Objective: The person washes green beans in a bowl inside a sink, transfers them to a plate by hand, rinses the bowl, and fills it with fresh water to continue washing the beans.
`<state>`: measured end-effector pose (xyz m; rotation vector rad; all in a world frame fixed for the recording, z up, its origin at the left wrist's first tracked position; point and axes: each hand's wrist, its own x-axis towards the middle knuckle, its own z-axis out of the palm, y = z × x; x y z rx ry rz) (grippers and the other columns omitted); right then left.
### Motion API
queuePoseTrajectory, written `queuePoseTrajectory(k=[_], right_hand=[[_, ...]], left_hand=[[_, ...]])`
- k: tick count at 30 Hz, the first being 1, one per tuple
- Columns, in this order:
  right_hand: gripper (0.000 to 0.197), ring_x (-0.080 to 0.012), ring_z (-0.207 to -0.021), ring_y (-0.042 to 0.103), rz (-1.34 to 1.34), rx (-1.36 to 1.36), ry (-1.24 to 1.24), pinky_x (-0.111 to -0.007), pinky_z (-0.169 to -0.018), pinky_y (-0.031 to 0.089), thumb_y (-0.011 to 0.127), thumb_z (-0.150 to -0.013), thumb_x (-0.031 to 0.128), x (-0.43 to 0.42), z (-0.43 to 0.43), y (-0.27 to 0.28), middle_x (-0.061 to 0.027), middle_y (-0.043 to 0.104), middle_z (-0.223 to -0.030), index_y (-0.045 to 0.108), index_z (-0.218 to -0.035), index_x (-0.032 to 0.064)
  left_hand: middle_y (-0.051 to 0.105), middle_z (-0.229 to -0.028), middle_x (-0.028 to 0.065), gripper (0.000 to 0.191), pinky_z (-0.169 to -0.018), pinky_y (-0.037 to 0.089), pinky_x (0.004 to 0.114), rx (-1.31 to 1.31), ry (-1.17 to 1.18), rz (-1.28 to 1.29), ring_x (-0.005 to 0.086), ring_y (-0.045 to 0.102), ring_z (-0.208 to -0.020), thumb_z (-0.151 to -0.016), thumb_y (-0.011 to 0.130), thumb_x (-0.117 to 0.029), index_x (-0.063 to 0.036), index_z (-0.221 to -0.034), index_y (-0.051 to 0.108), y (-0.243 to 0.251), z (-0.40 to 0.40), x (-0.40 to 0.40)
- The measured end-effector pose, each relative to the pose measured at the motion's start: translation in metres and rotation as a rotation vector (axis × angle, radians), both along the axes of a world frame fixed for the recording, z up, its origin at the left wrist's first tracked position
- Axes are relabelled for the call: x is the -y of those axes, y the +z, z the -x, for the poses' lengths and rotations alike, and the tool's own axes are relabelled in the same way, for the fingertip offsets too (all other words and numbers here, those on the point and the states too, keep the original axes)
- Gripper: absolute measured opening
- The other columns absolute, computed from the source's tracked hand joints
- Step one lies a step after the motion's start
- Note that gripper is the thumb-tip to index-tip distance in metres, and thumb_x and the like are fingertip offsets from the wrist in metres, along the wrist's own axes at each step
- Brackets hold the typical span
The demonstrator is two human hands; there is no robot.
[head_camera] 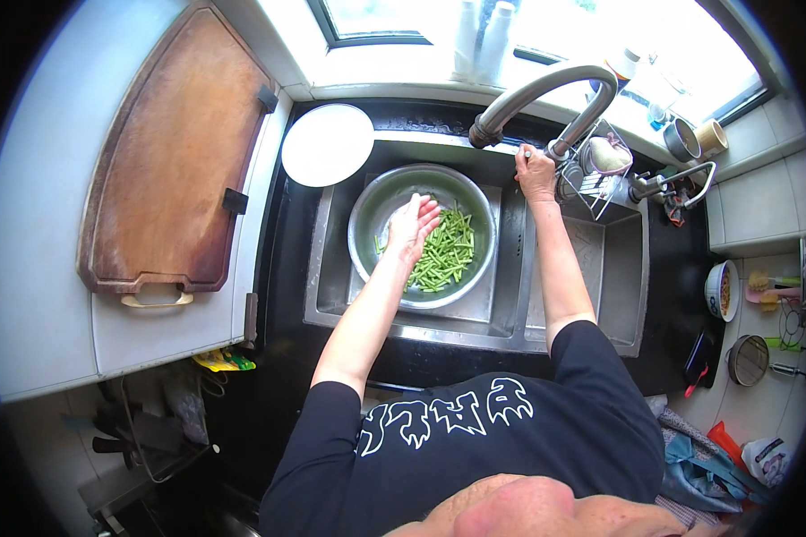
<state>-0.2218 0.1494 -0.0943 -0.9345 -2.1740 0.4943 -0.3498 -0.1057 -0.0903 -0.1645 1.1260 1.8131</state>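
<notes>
A round metal basin (489, 258) stands in the left bowl of a stainless steel double sink (314, 295). Cut green bean pieces (446, 252) lie in it, mostly on its right side. My left hand (413, 228) is over the basin, palm up with the fingers apart, and holds nothing. My right hand (536, 171) is closed around the lever handle at the base of the curved metal faucet (544, 87), whose spout end is up and left of that hand. Whether water runs from the spout cannot be told.
A white plate (328, 145) rests at the sink's back left corner. A wooden cutting board (174, 154) is at the left. A wire rack (601, 184) with a sponge-like item (610, 154) hangs over the right bowl. A second small tap (685, 178) and a bowl (715, 292) are farther right.
</notes>
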Motion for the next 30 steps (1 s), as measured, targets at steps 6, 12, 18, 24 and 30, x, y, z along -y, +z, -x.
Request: queuePoseTrajectory(k=[6,12,18,24,30], right_hand=[[0.018,-0.035,-0.069,0.063,-0.027,0.058,0.005,-0.043,-0.063,0.052,0.056,-0.088,0.023,0.011,0.001,0.003,-0.0181,0.062,-0.071,0.063,-0.09,0.0065],[0.019,-0.0351,-0.07,0.064,-0.028,0.072,0.004,-0.043,-0.064,0.052,0.058,-0.087,0.022,0.008,-0.006,0.01,-0.0186,0.063,-0.072,0.063,-0.095,0.0065],[0.057,-0.0377,-0.074,0.064,0.173,-0.033,-0.027,-0.045,-0.069,0.052,0.058,-0.085,0.015,0.077,-0.014,0.025,-0.0206,0.065,-0.08,0.035,-0.133,-0.0063],[0.038,-0.0375,-0.086,0.061,0.134,-0.008,0.374,-0.044,-0.074,0.05,0.056,-0.085,0.012,0.151,-0.057,0.004,-0.0205,0.06,-0.093,0.05,-0.121,0.0027],[0.025,-0.0354,-0.085,0.061,0.167,0.096,0.4,-0.043,-0.074,0.051,0.057,-0.085,0.014,0.154,-0.075,-0.021,-0.0164,0.061,-0.093,0.057,-0.109,0.0076]], left_hand=[[0.064,-0.095,0.0125,0.02,-0.08,0.054,0.034,-0.047,0.005,-0.088,0.0229,0.064,-0.091,-0.09,0.061,-0.016,0.0004,-0.101,0.061,0.031,0.002,-0.014],[0.063,-0.095,0.0122,0.023,-0.08,0.054,0.032,-0.101,-0.061,-0.117,0.0227,0.064,-0.089,-0.09,0.059,-0.016,0.0031,-0.103,0.057,0.052,-0.005,-0.028],[0.063,-0.087,0.0096,0.019,-0.068,0.055,0.03,-0.233,-0.066,-0.059,0.02,0.064,-0.078,-0.089,0.061,-0.015,0.0004,-0.1,0.057,0.058,-0.002,-0.041],[0.065,-0.069,0.0072,0.022,-0.05,0.047,0.031,-1.045,-0.09,0.45,0.0163,0.062,-0.059,-0.086,0.063,-0.023,-0.0025,-0.079,0.065,0.045,0.009,-0.018],[0.064,-0.105,0.0171,0.054,-0.088,0.047,0.042,-1.493,-0.45,0.928,0.0328,0.062,-0.099,-0.081,0.06,-0.044,-0.0113,-0.123,0.056,0.013,-0.02,0.052]])
